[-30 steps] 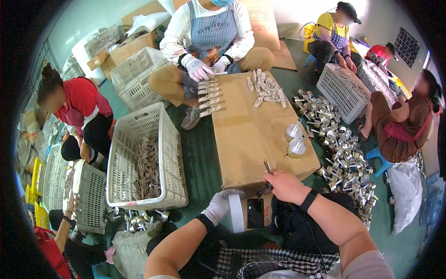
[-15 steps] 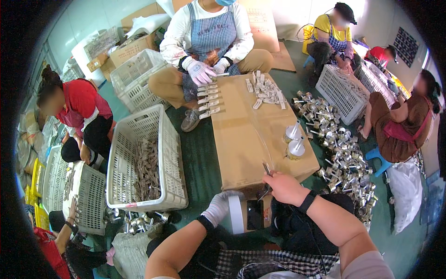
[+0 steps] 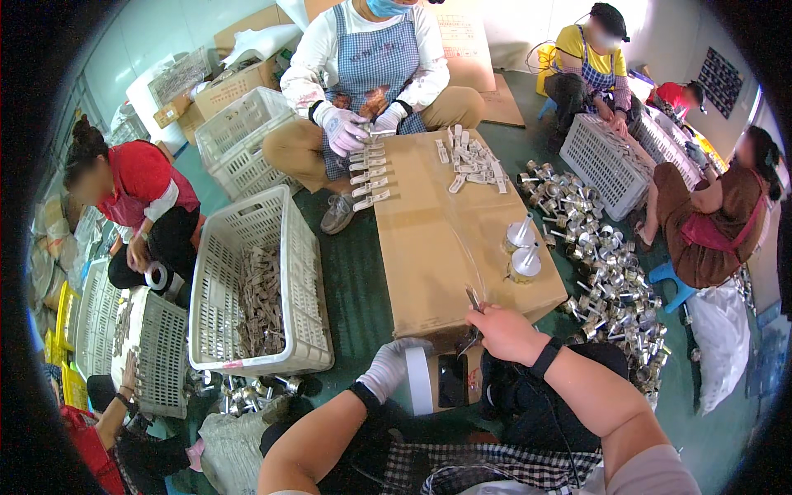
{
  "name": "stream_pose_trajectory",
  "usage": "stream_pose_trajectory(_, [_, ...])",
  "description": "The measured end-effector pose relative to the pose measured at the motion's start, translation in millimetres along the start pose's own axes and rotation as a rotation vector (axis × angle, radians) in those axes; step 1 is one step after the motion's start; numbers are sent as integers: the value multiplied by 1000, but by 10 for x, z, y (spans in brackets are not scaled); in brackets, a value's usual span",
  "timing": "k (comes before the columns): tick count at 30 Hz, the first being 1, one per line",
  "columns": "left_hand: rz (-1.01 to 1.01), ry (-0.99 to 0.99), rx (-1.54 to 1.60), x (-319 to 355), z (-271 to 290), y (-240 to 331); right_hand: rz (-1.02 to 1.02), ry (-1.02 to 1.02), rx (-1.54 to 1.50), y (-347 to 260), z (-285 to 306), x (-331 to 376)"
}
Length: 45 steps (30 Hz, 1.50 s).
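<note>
My left hand, in a pale glove, is closed at a white roll beside the near side of the cardboard box; its fingertips are partly hidden. My bare right hand grips a slim dark metal tool over the box's near edge. The tool's pointed end faces away from me, and its exact kind is unclear. A dark rectangular thing like a phone lies right of the roll. On the box stand two metal funnel-shaped parts, with a heap of light clips farther off.
Across the box sits a co-worker with gloved hands above a row of clips. A white crate of strips stands left. Many metal parts cover the floor at right. Other people work at crates on both sides.
My hands and the tool have not visibly moved. The co-worker across the box has shifted their gloved hands slightly. At the left, a person in red now has a white ring-shaped roll at their hands.
</note>
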<state>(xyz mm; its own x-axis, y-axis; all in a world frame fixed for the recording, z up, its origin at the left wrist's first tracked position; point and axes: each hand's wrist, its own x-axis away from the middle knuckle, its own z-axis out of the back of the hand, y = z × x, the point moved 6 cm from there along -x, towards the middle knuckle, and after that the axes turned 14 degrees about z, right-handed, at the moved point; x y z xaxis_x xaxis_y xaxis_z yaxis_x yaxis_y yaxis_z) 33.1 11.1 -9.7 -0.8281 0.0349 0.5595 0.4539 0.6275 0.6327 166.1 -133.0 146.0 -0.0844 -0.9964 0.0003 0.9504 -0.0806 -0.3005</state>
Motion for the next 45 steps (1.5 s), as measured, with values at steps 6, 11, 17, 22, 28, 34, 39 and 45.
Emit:
stream_pose_trajectory(6, [19,62,-44,34,-48,33,5,1,-1,17,-25,6])
stream_pose_trajectory(11, [-35,23,-79,7,4,-3,4,-10,2,-3,-12,-1])
stream_pose_trajectory(17, [-10,38,-94,87,-106,78,-9,-13,-1,-23,32,5])
stream_pose_trajectory(22, [-9,89,-145,106,-83,78,-20,-27,3,-20,11,-2])
stream_pose_trajectory(28, [-4,45,-51,63,-57,45,-17,-16,-5,-14,16,7])
stream_pose_trajectory(34, [-10,24,-25,28,-12,16,0,-2,-7,-16,3,0])
stream_pose_trajectory(39, [-23,95,-188,93,-97,83,-5,-15,-13,-7,1,2])
stream_pose_trajectory(45, [-51,113,-248,93,-79,89,5,-1,-7,-15,-1,1])
